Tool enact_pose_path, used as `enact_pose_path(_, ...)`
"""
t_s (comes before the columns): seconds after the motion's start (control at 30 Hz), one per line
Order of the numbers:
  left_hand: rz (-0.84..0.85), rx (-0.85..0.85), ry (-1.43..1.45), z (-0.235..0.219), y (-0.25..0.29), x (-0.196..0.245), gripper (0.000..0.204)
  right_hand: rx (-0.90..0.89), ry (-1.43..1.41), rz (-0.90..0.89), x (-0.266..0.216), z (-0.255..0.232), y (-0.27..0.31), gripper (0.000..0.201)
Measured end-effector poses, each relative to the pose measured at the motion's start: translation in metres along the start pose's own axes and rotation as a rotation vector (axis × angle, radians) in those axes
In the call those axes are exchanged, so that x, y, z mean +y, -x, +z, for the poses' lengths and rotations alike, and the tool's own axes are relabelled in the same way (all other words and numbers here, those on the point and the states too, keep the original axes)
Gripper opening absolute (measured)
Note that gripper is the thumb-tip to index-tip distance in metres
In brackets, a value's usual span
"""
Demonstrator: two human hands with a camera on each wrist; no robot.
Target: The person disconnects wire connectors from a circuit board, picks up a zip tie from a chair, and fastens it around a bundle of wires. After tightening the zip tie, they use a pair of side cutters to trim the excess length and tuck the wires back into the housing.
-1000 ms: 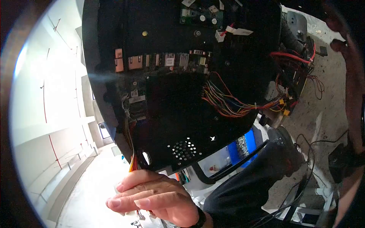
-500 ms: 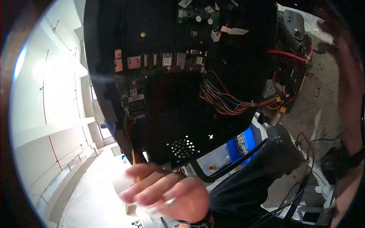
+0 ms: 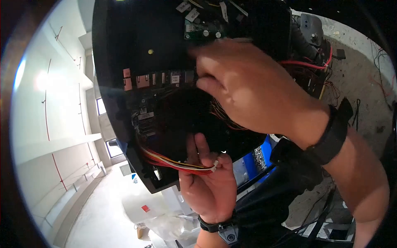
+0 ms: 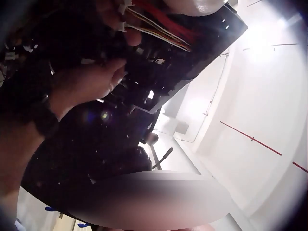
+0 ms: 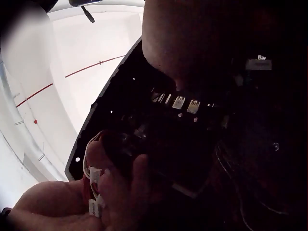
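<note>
A bundle of red, yellow and white wires [image 3: 175, 163] runs from the left edge of a black panel to white plug connectors [image 3: 215, 166]. My left hand [image 3: 206, 194], palm turned up below the panel, holds that wiring harness near its connectors, two fingers extended. In the left wrist view the connectors [image 4: 124, 10] show at the top. My right hand [image 3: 244, 84], blurred, reaches over the panel with bent fingers at the right end of a row of metal ports [image 3: 175, 78]. I cannot tell whether its fingertips pinch anything. In the right wrist view the left hand [image 5: 120, 192] appears below the ports.
The large black panel [image 3: 165, 41] carries a green circuit board [image 3: 206, 31] near its top. Thick red cable [image 3: 304, 63] lies at its right side. A blue bin [image 3: 264, 149] of small parts stands below, beside the person's dark trouser leg [image 3: 269, 194]. Clear plastic wrap [image 3: 169, 225] lies lower down.
The left hand has turned palm up and moved up and right, drawing the wires across the panel's lower edge. The right hand has come in from the right over the panel.
</note>
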State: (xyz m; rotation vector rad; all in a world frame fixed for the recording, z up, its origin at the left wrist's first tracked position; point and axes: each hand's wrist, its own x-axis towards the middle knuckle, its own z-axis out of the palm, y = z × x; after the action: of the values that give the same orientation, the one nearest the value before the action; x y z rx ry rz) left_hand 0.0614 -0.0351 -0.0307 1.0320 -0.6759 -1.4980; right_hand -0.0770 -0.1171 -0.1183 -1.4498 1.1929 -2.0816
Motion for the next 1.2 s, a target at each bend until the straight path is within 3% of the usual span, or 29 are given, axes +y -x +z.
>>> enact_pose_path(0.03, 0.016, 0.012, -0.035, 0.002, -0.002, 0.000, 0.048, -0.135, 0.020, 0.060, 0.000, 0.002, 0.001, 0.010)
enact_pose_path(0.17, -0.011, 0.050, -0.048, 0.005, -0.010, -0.001, 0.044, -0.064, 0.069, -0.024, 0.000, 0.004, 0.004, 0.009)
enact_pose_path(0.23, 0.000, 0.067, -0.075, 0.007, -0.014, -0.002, 0.045, -0.203, 0.059, 0.030, -0.002, -0.002, 0.002, 0.008)
enact_pose_path(0.37, 0.021, 0.095, -0.092, 0.006, -0.016, -0.002, 0.049, -0.138, 0.050, 0.008, -0.003, -0.005, 0.006, 0.008)
enact_pose_path(0.6, 0.052, 0.101, -0.160, 0.011, -0.014, -0.008, 0.053, -0.237, -0.040, 0.081, -0.003, -0.014, -0.002, 0.010)
enact_pose_path(0.67, 0.078, -0.013, -0.201, 0.007, -0.014, -0.009, 0.033, -0.240, -0.044, 0.094, -0.002, -0.012, 0.000, 0.010)
enact_pose_path(0.77, 0.087, -0.007, -0.207, 0.010, -0.008, -0.010, 0.037, -0.152, -0.051, 0.101, 0.001, -0.002, 0.004, 0.013)
enact_pose_path(0.83, 0.095, 0.026, -0.237, 0.009, -0.009, -0.009, 0.046, -0.028, -0.019, 0.007, 0.005, 0.003, 0.003, 0.011)
enact_pose_path(0.87, 0.105, 0.060, -0.265, 0.008, -0.009, -0.008, 0.055, -0.029, -0.022, 0.009, 0.004, 0.002, 0.003, 0.011)
enact_pose_path(0.93, 0.098, 0.036, -0.233, 0.006, -0.009, -0.007, 0.054, -0.180, -0.011, 0.030, 0.002, -0.005, 0.001, 0.011)
enact_pose_path(1.1, 0.062, -0.071, -0.193, -0.001, -0.011, -0.002, 0.052, -0.199, -0.032, 0.050, -0.001, -0.007, -0.006, 0.009)
enact_pose_path(1.17, 0.095, 0.094, -0.231, 0.011, -0.013, -0.007, 0.051, -0.202, -0.007, 0.030, 0.001, -0.006, -0.009, 0.009)
enact_pose_path(1.2, 0.097, 0.091, -0.230, 0.011, -0.014, -0.008, 0.051, -0.184, 0.000, 0.025, 0.000, -0.005, -0.008, 0.009)
